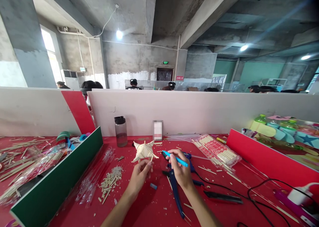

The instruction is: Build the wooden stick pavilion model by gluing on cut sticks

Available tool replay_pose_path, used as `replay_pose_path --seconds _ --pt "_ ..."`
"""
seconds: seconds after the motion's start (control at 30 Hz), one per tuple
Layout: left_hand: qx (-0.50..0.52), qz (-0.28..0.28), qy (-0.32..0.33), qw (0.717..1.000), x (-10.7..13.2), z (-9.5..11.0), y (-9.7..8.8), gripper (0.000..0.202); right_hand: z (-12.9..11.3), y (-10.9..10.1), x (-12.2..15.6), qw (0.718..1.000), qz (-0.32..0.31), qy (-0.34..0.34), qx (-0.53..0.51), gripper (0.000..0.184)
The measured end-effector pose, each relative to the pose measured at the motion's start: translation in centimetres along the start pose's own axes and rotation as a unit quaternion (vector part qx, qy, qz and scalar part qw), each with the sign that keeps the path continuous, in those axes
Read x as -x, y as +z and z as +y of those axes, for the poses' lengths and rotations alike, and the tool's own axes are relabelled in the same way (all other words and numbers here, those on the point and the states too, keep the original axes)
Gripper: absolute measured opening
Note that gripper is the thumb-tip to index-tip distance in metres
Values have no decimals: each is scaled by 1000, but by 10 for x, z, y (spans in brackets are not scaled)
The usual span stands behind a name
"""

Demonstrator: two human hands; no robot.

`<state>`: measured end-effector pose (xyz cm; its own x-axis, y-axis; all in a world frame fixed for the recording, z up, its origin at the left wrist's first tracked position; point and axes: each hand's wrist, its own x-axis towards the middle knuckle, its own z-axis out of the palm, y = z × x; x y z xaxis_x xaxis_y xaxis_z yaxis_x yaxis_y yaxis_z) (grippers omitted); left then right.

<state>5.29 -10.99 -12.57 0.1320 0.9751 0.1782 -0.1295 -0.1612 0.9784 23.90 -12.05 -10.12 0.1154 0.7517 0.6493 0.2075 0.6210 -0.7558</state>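
Observation:
My left hand [141, 175] pinches the lower sticks of a small pavilion roof model [144, 151], built from pale wooden sticks with upturned pointed corners. In my right hand [179, 170] is a blue marker pen [177, 158], its tip pointing left toward the model but apart from it. Below my right hand lies a dark blue hand cutter [174, 195], partly covered by the hand. Behind that hand a blue glue gun [189, 162] rests on the table, also partly hidden. A small blue cap-like piece [153, 186] lies between my forearms.
Cut stick scraps [112, 180] are piled at the left. Bundled wooden sticks [216, 152] lie at the right, near a black utility knife [223, 197] and a black cable [251, 193]. A water bottle [121, 132] stands by the white partition [199, 112]. Green [62, 173] and red [271, 157] boards flank the table.

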Motion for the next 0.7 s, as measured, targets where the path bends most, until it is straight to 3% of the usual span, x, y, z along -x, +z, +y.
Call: replay_pose_path --seconds 0.3,0.4,0.53,0.7 --pt "-96 -75 15 992 12 3 -18 49 4 -21 -11 999 -3 36 11 29" --pt "-148 -94 6 984 19 8 -20 48 9 -35 -17 993 -92 69 -11 31" --pt "-180 -85 -1 980 22 5 -21 48 19 -52 -22 963 -234 130 -37 30" --pt "-158 -102 -34 981 21 -2 -22 53 23 -62 -22 936 -315 157 4 17"
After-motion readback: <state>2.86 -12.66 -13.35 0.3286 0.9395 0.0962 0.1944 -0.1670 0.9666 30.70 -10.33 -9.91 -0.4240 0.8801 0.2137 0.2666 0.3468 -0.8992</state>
